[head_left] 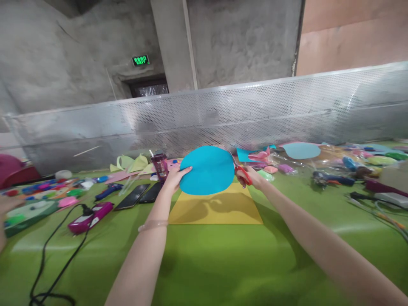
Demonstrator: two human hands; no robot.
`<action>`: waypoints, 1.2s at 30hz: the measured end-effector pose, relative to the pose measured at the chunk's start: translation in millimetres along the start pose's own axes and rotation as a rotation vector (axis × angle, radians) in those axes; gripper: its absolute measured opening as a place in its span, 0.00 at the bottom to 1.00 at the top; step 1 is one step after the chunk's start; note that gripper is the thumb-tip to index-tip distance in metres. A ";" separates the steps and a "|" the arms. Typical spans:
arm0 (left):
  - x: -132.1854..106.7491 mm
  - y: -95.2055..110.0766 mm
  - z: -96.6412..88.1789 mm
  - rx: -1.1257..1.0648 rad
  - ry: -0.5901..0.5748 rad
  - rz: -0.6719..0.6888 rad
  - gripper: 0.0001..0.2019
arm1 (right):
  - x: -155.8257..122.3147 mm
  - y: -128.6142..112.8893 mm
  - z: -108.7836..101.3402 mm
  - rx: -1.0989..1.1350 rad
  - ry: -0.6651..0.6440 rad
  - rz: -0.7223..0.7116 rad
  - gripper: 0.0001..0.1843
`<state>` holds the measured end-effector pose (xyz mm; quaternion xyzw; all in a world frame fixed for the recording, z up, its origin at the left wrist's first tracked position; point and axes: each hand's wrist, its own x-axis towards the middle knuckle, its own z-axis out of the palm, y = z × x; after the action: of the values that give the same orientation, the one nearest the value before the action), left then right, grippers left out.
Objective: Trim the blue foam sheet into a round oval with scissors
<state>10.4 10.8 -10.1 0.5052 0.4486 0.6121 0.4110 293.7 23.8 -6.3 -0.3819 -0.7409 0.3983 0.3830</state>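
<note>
A blue, roughly round sheet of paper (207,171) is held up over the table, its left edge pinched by my left hand (174,178). My right hand (250,176) grips red-handled scissors (243,173), whose blades lie along the right edge of the blue paper. Whether the blades are parted is too small to tell. Beneath lies a yellow sheet (219,210) on the green tabletop, with shadows of the paper and hands falling across it.
Left stand a dark drink cup (160,166), phones (133,197) and a purple power strip (90,217) with a black cord. Blue glue guns (109,192) lie on both sides. Paper scraps (255,155) and clay packs line the back, before a perforated metal panel (210,114). Another person's hand (9,206) is far left.
</note>
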 end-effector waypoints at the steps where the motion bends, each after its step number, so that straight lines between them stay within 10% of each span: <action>1: 0.3 -0.2 -0.1 0.000 0.000 -0.001 0.22 | -0.4 -0.4 0.1 -0.008 -0.001 -0.003 0.15; 36: 7.0 -9.1 -4.3 0.000 -0.024 -0.007 0.23 | 1.4 7.5 -4.3 -0.025 -0.032 -0.008 0.15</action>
<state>5.5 19.3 -17.5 0.5108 0.4453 0.6046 0.4186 298.8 29.2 -10.9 -0.3772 -0.7534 0.3936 0.3678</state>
